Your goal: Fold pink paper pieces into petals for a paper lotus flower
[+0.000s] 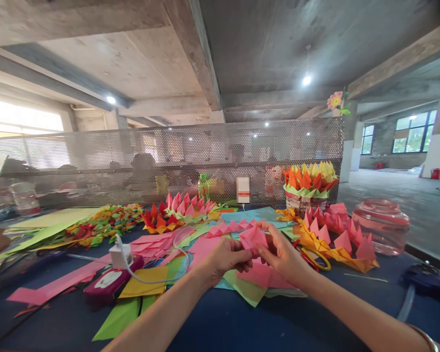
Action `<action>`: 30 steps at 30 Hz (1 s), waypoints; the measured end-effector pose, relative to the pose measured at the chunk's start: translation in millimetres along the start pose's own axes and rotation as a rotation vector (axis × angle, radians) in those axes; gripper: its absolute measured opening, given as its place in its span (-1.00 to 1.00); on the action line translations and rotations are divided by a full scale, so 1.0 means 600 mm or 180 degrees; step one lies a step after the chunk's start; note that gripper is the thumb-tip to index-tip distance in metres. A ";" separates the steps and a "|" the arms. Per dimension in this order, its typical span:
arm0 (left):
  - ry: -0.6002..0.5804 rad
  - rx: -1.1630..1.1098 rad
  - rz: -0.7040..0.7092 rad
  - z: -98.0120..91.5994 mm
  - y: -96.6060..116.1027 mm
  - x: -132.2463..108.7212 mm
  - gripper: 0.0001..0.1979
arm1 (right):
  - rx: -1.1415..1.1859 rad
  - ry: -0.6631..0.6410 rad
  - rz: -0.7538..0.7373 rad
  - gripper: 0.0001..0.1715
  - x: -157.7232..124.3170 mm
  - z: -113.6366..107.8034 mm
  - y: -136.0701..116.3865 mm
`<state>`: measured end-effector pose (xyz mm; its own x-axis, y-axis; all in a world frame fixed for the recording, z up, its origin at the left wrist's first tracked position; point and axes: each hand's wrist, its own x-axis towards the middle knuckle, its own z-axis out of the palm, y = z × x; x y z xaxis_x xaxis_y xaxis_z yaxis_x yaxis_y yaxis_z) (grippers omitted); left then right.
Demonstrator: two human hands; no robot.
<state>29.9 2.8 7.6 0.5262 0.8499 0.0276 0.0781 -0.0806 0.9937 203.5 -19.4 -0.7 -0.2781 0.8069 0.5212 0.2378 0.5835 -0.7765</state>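
Note:
A small folded piece of pink paper [253,238] is held up between my two hands over the middle of the table. My left hand [227,259] pinches its lower left side, thumb on top. The thumb and fingers of my right hand [276,252] are closed on its right side. Beneath my hands lie loose pink paper sheets [258,274] and a pale green sheet [247,288]. Just behind is a row of pink folded points [231,227]. Scissors with red and yellow handles [313,259] lie right of my right wrist.
Orange and pink folded-paper strips [337,239] and a clear pink jar [381,227] stand right. A glue gun [423,278] lies at the right edge. A purple power block [113,283] with a white charger [121,255] sits left. A perforated metal screen [190,146] closes the back.

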 end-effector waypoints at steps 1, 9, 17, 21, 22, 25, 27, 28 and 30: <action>0.0014 0.0028 0.0010 0.001 0.000 0.000 -0.72 | -0.0002 0.0001 -0.0003 -0.50 0.000 0.001 -0.003; 0.0020 0.0228 0.0150 0.005 0.004 -0.005 -0.79 | -0.0073 0.0060 -0.0041 -0.45 0.001 0.002 -0.008; -0.0102 0.0227 0.0271 0.006 0.005 -0.005 -0.79 | -0.0504 0.0201 -0.0248 -0.43 -0.001 0.000 -0.019; -0.0118 0.0238 0.0313 0.008 0.007 -0.009 -0.79 | -0.0560 0.0152 -0.0183 -0.45 -0.001 -0.003 -0.015; -0.0114 0.0245 0.0322 0.008 0.007 -0.009 -0.79 | -0.0569 0.0154 -0.0192 -0.45 -0.001 -0.003 -0.014; -0.0123 0.0276 0.0336 0.007 0.008 -0.010 -0.78 | -0.0603 0.0179 -0.0240 -0.45 0.000 -0.004 -0.011; -0.0140 0.0285 0.0342 0.006 0.007 -0.009 -0.75 | -0.0574 0.0149 -0.0233 -0.45 0.001 -0.004 -0.009; -0.0139 0.0284 0.0350 0.006 0.007 -0.009 -0.74 | -0.0559 0.0130 -0.0230 -0.45 0.002 -0.004 -0.007; -0.0126 0.0277 0.0371 0.006 0.006 -0.008 -0.73 | -0.0538 0.0141 -0.0241 -0.45 0.002 -0.004 -0.004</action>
<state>30.6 -3.3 10.6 0.5688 0.8111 0.1361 0.0867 -0.2237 0.9708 204.8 -19.9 2.7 -0.2608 0.7612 0.5938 0.3717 0.6468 -0.6659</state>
